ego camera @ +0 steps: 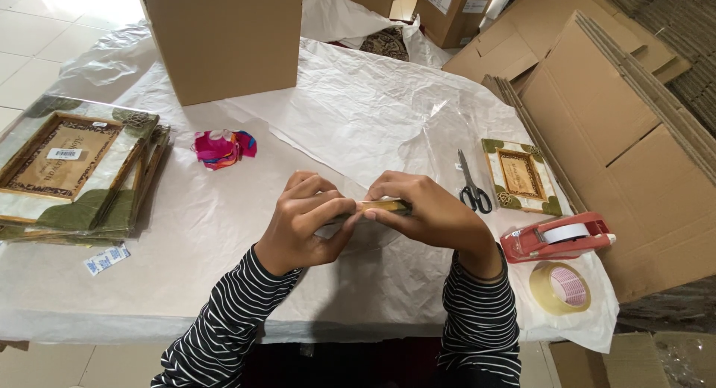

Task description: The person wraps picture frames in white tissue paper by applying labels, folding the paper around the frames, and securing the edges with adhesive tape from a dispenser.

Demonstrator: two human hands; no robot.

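From the head camera, the left hand (pixel 302 220) and the right hand (pixel 421 209) meet over the white-paper-covered bench (pixel 224 284), both curled closed around a thin green-and-gold flat frame (pixel 384 206) seen edge-on between the fingertips, just above the paper. Right of the right hand lie grey-handled scissors (pixel 471 185), then a small green-cornered picture frame (pixel 520 177); nearer the wrist sit a red tape dispenser (pixel 558 237) and a roll of clear tape (pixel 560 288). Beyond the left hand lies a bright pink crumpled cloth (pixel 222 148), farther off a tall brown cardboard box (pixel 224 38). Far left, a stack of leaf-patterned frames (pixel 71 172) rests.
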